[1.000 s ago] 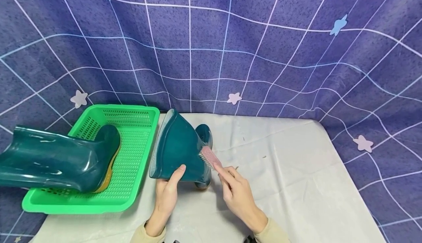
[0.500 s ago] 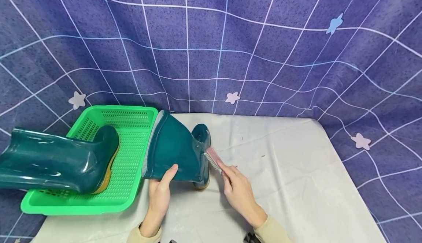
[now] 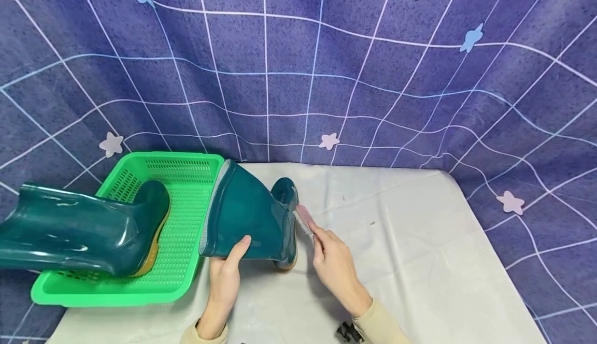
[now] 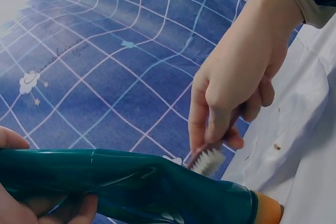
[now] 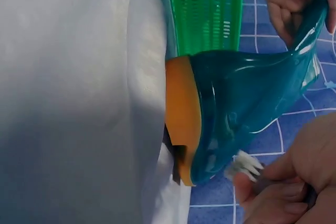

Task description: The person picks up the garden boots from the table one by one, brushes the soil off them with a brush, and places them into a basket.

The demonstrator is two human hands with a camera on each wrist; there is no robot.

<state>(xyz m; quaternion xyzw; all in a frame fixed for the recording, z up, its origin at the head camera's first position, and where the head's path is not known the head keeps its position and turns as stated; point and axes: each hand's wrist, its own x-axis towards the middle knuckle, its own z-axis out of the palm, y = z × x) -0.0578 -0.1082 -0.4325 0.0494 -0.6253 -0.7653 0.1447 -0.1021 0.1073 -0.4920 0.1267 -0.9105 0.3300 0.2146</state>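
A dark green rubber boot (image 3: 247, 214) with a yellow-orange sole (image 5: 182, 114) stands on the white-covered table, its shaft leaning left. My left hand (image 3: 226, 276) grips the edge of the shaft, thumb on the outside; the left wrist view shows its fingers beneath the boot. In my right hand (image 3: 338, 266) is a pink scrub brush (image 3: 305, 217) with white bristles (image 4: 208, 161). The bristles face the foot of the boot near the ankle, at or very close to its surface. Fingers of the right hand curl round the brush, hiding most of its handle.
At the left, a second green rubber boot (image 3: 84, 230) lies on its side across a green plastic basket (image 3: 186, 276). A purple-blue patterned cloth (image 3: 298, 64) hangs behind the table (image 3: 410, 261). Small brown specks lie on the white cover.
The boot's shaft has tilted left toward the basket, with my left hand following. My right hand has moved the brush slightly right and turned it, from the shaft's lower part to the foot.
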